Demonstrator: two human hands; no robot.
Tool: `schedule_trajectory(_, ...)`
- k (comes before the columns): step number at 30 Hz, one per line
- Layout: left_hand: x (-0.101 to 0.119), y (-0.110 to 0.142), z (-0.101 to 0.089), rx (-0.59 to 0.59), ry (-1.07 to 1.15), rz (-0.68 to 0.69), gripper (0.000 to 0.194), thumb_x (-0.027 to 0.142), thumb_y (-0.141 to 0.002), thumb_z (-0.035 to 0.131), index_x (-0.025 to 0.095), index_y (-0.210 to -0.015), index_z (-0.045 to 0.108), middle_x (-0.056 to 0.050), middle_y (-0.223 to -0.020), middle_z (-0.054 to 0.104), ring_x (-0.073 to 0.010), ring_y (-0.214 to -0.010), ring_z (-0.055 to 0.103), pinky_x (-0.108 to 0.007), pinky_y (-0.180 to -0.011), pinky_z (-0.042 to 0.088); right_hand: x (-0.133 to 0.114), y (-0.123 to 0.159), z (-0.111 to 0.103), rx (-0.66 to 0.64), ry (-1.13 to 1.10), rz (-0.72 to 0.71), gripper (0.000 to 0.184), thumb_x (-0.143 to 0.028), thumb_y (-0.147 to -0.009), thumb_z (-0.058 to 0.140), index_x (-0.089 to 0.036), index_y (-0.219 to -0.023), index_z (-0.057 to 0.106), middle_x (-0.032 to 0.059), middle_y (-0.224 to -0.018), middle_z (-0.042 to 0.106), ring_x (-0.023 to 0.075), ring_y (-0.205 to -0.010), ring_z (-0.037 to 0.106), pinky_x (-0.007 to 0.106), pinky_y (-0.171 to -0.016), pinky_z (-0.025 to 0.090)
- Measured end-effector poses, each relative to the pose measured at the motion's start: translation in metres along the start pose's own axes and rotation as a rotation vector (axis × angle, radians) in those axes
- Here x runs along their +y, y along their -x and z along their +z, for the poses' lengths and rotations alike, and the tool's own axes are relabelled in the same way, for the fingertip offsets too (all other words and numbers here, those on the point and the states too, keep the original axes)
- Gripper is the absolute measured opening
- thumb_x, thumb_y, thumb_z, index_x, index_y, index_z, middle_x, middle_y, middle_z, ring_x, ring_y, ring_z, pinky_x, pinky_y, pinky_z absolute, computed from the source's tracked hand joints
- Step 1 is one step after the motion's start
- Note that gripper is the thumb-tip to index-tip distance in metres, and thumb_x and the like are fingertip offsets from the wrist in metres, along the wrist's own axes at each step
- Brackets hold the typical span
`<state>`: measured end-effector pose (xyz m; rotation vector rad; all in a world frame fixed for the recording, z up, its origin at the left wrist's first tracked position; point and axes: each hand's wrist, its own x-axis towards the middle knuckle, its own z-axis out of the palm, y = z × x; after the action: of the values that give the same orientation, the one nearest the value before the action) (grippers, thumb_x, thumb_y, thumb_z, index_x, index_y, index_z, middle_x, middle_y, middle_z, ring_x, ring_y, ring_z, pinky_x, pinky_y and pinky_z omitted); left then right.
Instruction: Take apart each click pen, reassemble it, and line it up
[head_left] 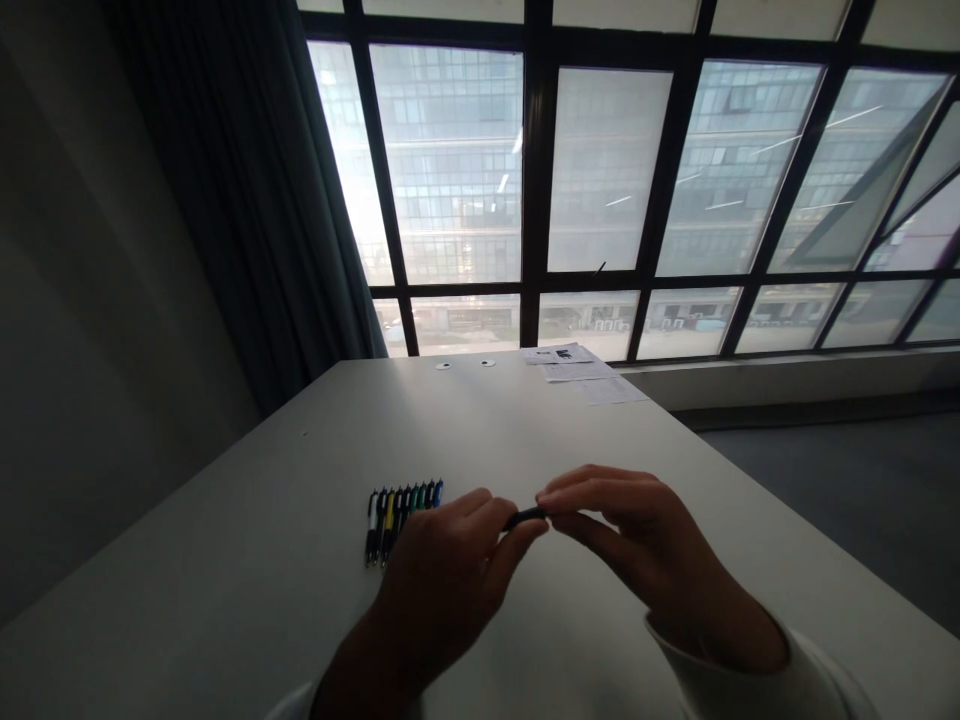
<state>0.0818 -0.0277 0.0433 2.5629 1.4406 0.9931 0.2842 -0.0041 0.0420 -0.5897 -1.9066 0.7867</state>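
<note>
Between both hands is a slim dark pen (524, 517), roughly level above the white table; only a short stretch of it shows. My left hand (450, 560) is closed round one end, which its fingers hide. At the other end, the thumb and fingertips of my right hand (630, 525) pinch the tip. Left of my left hand, several click pens (388, 520) lie side by side in a row on the table, with white, yellow, green and blue barrels and black grips. My left hand partly covers that row.
Printed papers (574, 368) lie at the far right end of the white table (300, 560). Two round fittings (443, 366) are set near its far edge. A dark curtain (247, 200) hangs at the left, beside large black-framed windows (457, 170).
</note>
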Motion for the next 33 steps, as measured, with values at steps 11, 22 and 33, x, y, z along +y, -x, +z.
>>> schedule_trajectory(11,0.0011,0.0009,0.0009,0.029,-0.081,0.067,0.029,0.035,-0.093,0.051,0.017,-0.073,0.062,0.002,-0.059,0.055,-0.0077,-0.046,0.046,-0.021,-0.046,0.027,-0.0092,0.0011,-0.0011,-0.025,0.085,0.105,0.012,-0.026,-0.088,0.063,-0.018,-0.093,0.071,0.0064,-0.087,0.072,0.0172,-0.078,0.065,0.029,-0.071,0.052)
schedule_trajectory(22,0.0039,0.0009,-0.0001,0.080,-0.142,0.036,0.028,0.036,-0.087,0.056,0.018,-0.066,0.057,0.004,-0.055,0.052,-0.0081,-0.044,0.043,-0.022,-0.046,0.025,-0.0084,0.0006,-0.0004,-0.001,0.071,0.154,0.016,-0.030,-0.088,0.064,-0.017,-0.088,0.072,0.0050,-0.077,0.071,0.0157,-0.069,0.063,0.027,-0.064,0.051)
schedule_trajectory(33,0.0042,-0.0027,0.0006,0.045,-0.124,0.003,0.029,0.037,-0.088,0.054,0.018,-0.067,0.058,0.004,-0.056,0.054,-0.0076,-0.044,0.045,-0.021,-0.046,0.025,-0.0043,0.0006,0.0025,0.006,-0.070,0.211,0.024,-0.032,-0.083,0.071,-0.018,-0.103,0.070,0.0068,-0.089,0.073,0.0187,-0.080,0.068,0.030,-0.071,0.056)
